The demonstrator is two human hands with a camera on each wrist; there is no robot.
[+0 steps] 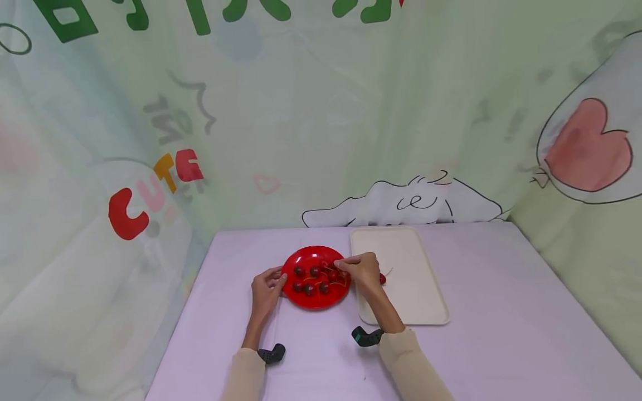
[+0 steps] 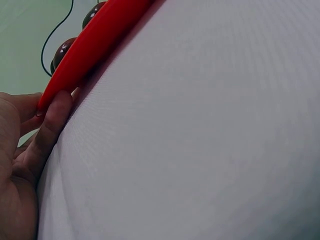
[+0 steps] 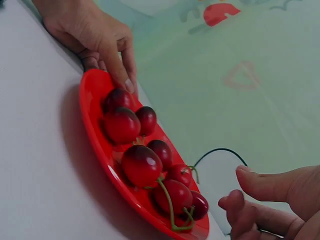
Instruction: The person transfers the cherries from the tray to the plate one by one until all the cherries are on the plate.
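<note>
A red plate (image 1: 315, 302) lies on the table with several dark red cherries (image 3: 142, 165) on it, some with green stems. At its left rim my left hand (image 1: 266, 287) holds the plate, the thumb over the edge and fingers beneath, as the left wrist view (image 2: 30, 135) of the hand shows. Over the plate's right side is my right hand (image 1: 365, 270). In the right wrist view the thumb and fingertips of the right hand (image 3: 280, 202) stand apart beside the cherries, with nothing between them. One cherry (image 1: 383, 278) rests on the cream tray (image 1: 406, 301), partly hidden by the right hand.
The cream tray lies right of the plate, close to its rim. A pale lilac cloth (image 1: 311, 345) covers the table. Behind the table and along its sides hangs a printed curtain (image 1: 321, 122). Each wrist wears a small black device (image 1: 272, 353).
</note>
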